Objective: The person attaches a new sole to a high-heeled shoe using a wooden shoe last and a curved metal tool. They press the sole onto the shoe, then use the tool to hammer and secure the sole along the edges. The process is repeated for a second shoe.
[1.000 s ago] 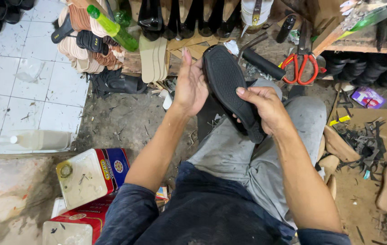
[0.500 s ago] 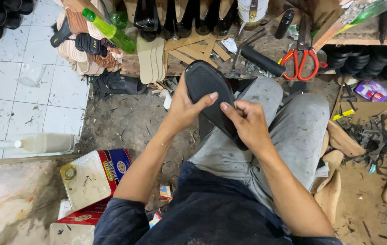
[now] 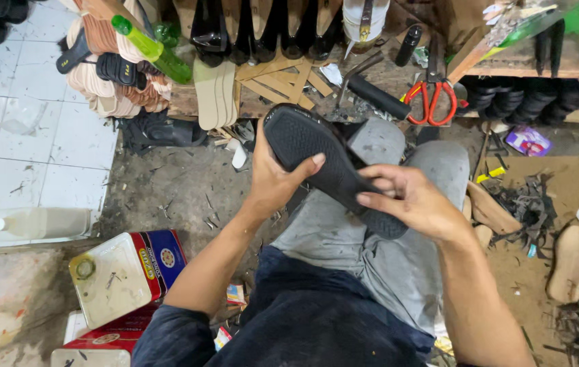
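A sole [image 3: 327,166] lies over the knees, between both hands; scissors [image 3: 432,102] beyond, tin [image 3: 123,272] left.

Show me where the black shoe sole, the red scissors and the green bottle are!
black shoe sole [image 3: 303,139], head view, on its textured front half.
red scissors [image 3: 432,102], head view, on the handle loops.
green bottle [image 3: 150,47], head view, on the middle of its body.

Both forearms reach forward over the lap, the left hand [image 3: 272,180] cupped with thumb extended right, the right hand [image 3: 415,200] curled, fingers pointing left toward it.
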Action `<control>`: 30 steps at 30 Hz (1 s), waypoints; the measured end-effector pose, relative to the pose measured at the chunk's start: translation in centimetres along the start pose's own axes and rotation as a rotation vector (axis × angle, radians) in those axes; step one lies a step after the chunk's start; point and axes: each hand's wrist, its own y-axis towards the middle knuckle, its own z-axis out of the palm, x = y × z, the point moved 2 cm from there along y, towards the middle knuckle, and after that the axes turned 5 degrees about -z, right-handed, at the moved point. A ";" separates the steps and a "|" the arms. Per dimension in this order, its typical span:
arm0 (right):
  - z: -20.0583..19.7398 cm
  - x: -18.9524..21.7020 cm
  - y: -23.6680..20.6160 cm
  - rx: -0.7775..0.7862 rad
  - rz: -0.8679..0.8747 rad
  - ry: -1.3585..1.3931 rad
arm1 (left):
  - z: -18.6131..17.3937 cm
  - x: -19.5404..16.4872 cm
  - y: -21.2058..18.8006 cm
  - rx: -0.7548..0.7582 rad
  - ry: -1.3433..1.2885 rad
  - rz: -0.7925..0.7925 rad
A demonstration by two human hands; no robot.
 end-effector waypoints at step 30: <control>-0.4 -7.0 -9.6 -0.784 -0.220 -0.082 | 12.6 6.4 -4.4 0.303 -0.202 -0.418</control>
